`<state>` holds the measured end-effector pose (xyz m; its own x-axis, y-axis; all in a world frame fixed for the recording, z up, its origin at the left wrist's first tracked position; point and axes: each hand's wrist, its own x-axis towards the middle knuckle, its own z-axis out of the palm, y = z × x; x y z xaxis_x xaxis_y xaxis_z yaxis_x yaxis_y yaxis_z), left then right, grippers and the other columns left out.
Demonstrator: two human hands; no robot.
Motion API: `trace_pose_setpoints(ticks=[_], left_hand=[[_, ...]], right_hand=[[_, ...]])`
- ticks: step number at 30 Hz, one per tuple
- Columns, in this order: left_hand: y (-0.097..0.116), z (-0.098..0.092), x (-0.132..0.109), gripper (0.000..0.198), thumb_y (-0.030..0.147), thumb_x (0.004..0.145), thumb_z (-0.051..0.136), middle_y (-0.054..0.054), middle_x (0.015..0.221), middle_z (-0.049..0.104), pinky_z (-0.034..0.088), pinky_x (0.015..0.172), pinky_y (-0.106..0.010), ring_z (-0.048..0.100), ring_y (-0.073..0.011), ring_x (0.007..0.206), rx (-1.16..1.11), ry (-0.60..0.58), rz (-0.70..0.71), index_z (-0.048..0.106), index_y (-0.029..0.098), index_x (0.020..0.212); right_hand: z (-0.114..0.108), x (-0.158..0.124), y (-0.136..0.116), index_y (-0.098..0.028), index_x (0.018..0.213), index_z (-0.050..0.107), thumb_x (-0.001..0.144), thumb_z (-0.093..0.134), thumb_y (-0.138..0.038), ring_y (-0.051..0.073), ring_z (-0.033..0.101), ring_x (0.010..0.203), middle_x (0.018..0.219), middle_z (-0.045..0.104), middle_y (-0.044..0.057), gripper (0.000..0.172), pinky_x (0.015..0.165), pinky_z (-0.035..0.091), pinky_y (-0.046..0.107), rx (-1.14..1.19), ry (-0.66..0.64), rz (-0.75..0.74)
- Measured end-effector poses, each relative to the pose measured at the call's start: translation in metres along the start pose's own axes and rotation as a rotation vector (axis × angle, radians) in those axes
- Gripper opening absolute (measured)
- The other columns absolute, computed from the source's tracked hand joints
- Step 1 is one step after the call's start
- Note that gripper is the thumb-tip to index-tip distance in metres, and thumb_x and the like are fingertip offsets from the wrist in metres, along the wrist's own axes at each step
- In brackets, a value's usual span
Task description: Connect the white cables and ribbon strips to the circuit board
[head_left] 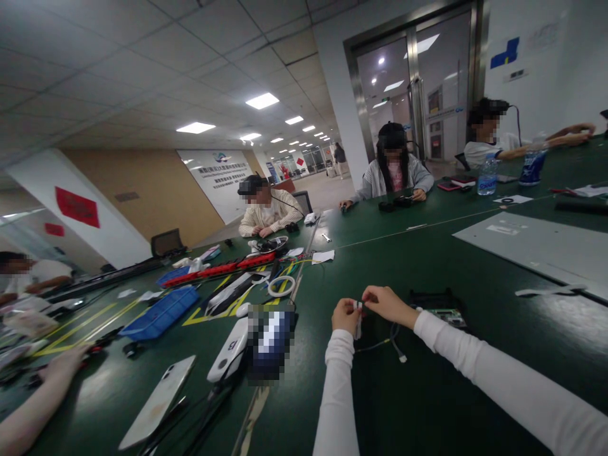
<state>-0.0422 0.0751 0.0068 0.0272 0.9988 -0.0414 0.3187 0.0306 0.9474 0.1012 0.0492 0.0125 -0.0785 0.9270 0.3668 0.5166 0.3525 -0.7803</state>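
My left hand [346, 315] is closed in a pinch around a small white piece [358, 306], with a pale strip hanging below the fingers. Its exact kind is too small to make out. My right hand [388, 306] comes in from the right, thumb and finger pinched together at the dark tip of that piece; what they grip is mostly hidden. Beneath the hands, a thin grey cable [395, 337] with a white plug [403, 358] lies on the green table [399, 405]. Partly behind my right wrist sits a green circuit board [449, 316] beside a black frame [434, 297].
To the left lie a white device [228, 351], a phone [159, 399], a blue tray [160, 313] and a white ring [281, 286]. A grey panel [536, 250] lies at right. Another person's arm [45, 396] reaches in at lower left; several people sit around the table.
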Motion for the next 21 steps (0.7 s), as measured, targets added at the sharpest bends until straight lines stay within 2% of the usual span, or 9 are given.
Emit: trace_pose_setpoints(ticks=[3,5,7,10,13,16,20,21], left_hand=[[0.000,0.000,0.000,0.021,0.009,0.059,0.069,0.001,0.057,0.062,0.049,0.055,-0.022,0.061,-0.0116,0.053,-0.026,0.002,-0.033,0.054,0.016,0.073],[-0.001,0.000,0.000,0.021,0.007,0.062,0.066,0.000,0.059,0.063,0.050,0.053,-0.022,0.061,-0.0121,0.054,-0.055,-0.018,-0.050,0.053,0.015,0.076],[-0.002,0.000,0.001,0.020,0.005,0.065,0.063,-0.001,0.062,0.063,0.051,0.053,-0.023,0.062,-0.0127,0.056,-0.090,-0.043,-0.064,0.051,0.014,0.079],[-0.004,0.000,0.004,0.022,0.002,0.067,0.060,-0.002,0.063,0.062,0.052,0.054,-0.025,0.063,-0.0140,0.057,-0.146,-0.050,-0.096,0.050,0.014,0.082],[-0.008,0.001,0.009,0.025,0.001,0.066,0.061,-0.003,0.064,0.062,0.053,0.055,-0.027,0.064,-0.0156,0.059,-0.186,-0.041,-0.116,0.050,0.012,0.086],[-0.013,0.001,0.013,0.030,0.000,0.066,0.061,-0.004,0.067,0.062,0.054,0.057,-0.030,0.064,-0.0172,0.061,-0.236,-0.049,-0.116,0.050,0.012,0.091],[-0.017,0.000,0.015,0.034,-0.004,0.064,0.060,-0.005,0.068,0.062,0.054,0.059,-0.031,0.065,-0.0185,0.064,-0.339,-0.049,-0.142,0.049,0.012,0.092],[-0.017,0.000,0.015,0.034,-0.005,0.064,0.059,-0.004,0.067,0.062,0.054,0.059,-0.031,0.065,-0.0185,0.064,-0.356,-0.046,-0.148,0.049,0.012,0.092]], right_hand=[[-0.033,-0.012,-0.001,-0.018,0.088,0.059,0.070,0.053,-0.020,0.015,0.054,0.085,0.089,0.060,0.003,0.019,0.078,0.041,0.028,-0.063,0.015,-0.034],[-0.070,-0.026,0.015,-0.019,0.095,0.058,0.073,0.049,-0.023,0.017,0.051,0.095,0.101,0.057,0.005,0.024,0.086,0.038,0.032,-0.114,0.044,-0.040],[-0.116,-0.048,0.049,-0.019,0.100,0.056,0.075,0.045,-0.024,0.018,0.047,0.102,0.109,0.053,0.005,0.028,0.091,0.035,0.035,-0.322,0.094,-0.043],[-0.190,-0.098,0.120,-0.017,0.105,0.055,0.068,0.048,-0.023,0.024,0.042,0.110,0.116,0.049,0.010,0.039,0.095,0.031,0.041,-0.585,0.157,0.084],[-0.247,-0.154,0.183,-0.019,0.111,0.052,0.060,0.057,-0.030,0.029,0.047,0.105,0.114,0.051,0.014,0.052,0.087,0.037,0.045,-0.632,0.126,0.258],[-0.274,-0.191,0.211,-0.024,0.103,0.058,0.052,0.062,-0.030,0.030,0.055,0.091,0.103,0.057,0.014,0.052,0.073,0.044,0.046,-0.560,0.052,0.375],[-0.275,-0.204,0.210,-0.025,0.087,0.064,0.055,0.060,-0.039,0.027,0.058,0.078,0.090,0.060,0.016,0.035,0.065,0.044,0.044,-0.465,0.097,0.348],[-0.273,-0.203,0.208,-0.024,0.082,0.066,0.057,0.058,-0.043,0.024,0.059,0.071,0.085,0.060,0.018,0.032,0.061,0.044,0.042,-0.458,0.167,0.334]])
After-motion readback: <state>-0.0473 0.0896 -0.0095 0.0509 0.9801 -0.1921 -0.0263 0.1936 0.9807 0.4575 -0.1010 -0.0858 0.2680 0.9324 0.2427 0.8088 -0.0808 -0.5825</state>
